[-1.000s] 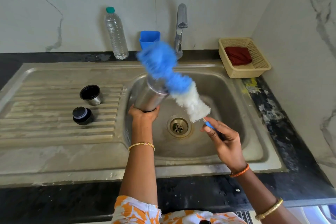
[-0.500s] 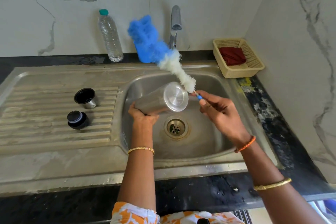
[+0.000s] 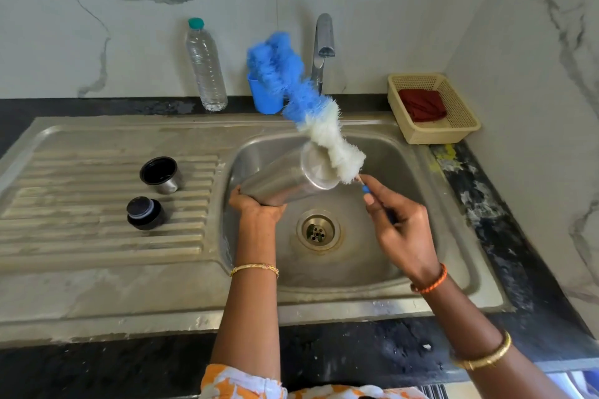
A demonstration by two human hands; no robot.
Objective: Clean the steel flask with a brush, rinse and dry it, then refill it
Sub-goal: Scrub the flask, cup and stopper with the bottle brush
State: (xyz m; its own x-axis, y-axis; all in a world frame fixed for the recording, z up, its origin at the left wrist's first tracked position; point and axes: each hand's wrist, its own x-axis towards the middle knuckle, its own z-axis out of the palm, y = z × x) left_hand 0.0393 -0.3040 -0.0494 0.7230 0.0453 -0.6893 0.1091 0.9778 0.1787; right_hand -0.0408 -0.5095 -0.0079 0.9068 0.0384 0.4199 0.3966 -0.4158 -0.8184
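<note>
Around the sink (image 3: 372, 272) stand a clear plastic bottle (image 3: 206, 70) with a green cap, a blue cup (image 3: 263, 97) and the tap (image 3: 322, 48) along the back wall, and a cream basket (image 3: 453, 126) holding a red cloth (image 3: 421, 104) at the right corner of the dark table (image 3: 486, 236). On the ribbed drainboard lie the flask's steel cap (image 3: 160, 174) and its black stopper (image 3: 144, 213), apart from each other. No writing or label can be read anywhere. The left hand (image 3: 256, 204) grips the steel flask (image 3: 285, 183) from beneath, tilted over the basin with its flat bottom facing the camera. The right hand (image 3: 400, 230) has its grip closed round the blue handle of the brush (image 3: 311, 113), whose white bristles touch the flask's bottom rim while the blue end blurs in front of the cup and tap. Half a second ago the bristles stood just clear of the flask; a second ago the brush crossed its side.
</note>
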